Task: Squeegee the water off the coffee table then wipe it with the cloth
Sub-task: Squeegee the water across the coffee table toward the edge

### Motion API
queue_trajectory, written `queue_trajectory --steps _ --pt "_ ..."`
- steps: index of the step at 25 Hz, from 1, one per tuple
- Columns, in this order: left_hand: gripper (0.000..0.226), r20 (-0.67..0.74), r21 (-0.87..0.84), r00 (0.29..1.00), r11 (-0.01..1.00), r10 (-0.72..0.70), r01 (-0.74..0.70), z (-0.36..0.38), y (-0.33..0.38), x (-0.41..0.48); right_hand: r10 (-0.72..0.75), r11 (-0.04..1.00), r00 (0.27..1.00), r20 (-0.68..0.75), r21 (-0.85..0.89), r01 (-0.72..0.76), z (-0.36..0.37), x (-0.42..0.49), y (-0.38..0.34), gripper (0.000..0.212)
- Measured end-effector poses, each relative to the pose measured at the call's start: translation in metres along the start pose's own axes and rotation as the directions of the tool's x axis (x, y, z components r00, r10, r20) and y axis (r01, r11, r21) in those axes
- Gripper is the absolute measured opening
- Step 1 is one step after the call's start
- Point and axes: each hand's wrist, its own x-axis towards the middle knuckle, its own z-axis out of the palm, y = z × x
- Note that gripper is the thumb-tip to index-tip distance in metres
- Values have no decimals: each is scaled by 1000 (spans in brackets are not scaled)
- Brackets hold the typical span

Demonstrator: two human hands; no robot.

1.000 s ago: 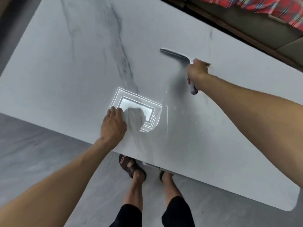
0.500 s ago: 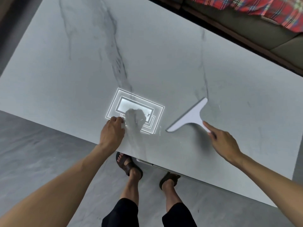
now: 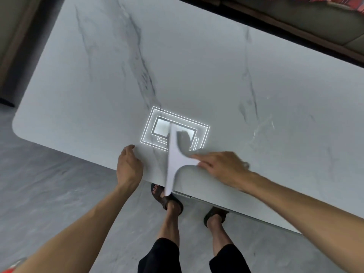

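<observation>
left hand — fingers loosely curled, palm down | right hand — index straight, fingers holding squeegee handle

light: soft, even, overhead
glare: I see a lamp reflection on table
blur: squeegee smeared
edges: wide-angle bend

Floor grey, faintly marbled, running along near edge and round left corner of coffee table. Beyond far edge: dark wood rail, then olive-brown sofa cushions. Red plaid fabric past far right corner. Brown panel off left end, identity unclear. Ceiling light reflection, nested bright rectangles, close to near edge.
</observation>
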Motion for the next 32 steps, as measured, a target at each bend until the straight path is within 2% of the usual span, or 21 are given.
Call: queue_trajectory --steps 3,6,11,15,18,20,22,24,28,30,32 --pt "53 6 47 1000 999 8 -8 -7 -19 10 -224 971 971 89 -67 230 44 54 -68 38" --pt "52 37 107 998 993 44 -48 -8 -28 16 -248 967 967 54 -48 251 62 76 -86 37" --pt "48 120 145 969 962 214 -231 10 -11 10 -42 999 994 -104 -22 40 56 30 -11 37" --pt "50 227 181 926 921 302 -345 31 15 -5 203 977 971 -130 -38 -209 39 -50 68 44" --pt "48 271 247 925 910 266 -334 42 30 -8 366 924 919 -149 -63 -378 27 -100 99 44" --pt "46 238 232 946 933 221 -276 43 34 -8 414 904 893 -176 -30 -426 21 -118 98 43" --pt "47 159 163 969 963 187 -213 39 33 -9 380 923 907 -185 15 -384 23 -111 79 43" --pt "47 89 101 986 983 143 -152 34 27 -10 278 960 944 -176 70 -269 34 -80 45 40" --pt "45 37 131 994 985 105 -109 30 13 -18 26 998 995 -99 68 -19 78 -8 -30 35" --pt "46 64 151 990 980 124 -132 32 11 -26 -17 999 997 -78 44 20 91 -2 -32 33" --pt "47 116 155 969 959 220 -237 41 14 -36 6 999 996 -91 40 -2 95 -19 -5 33"
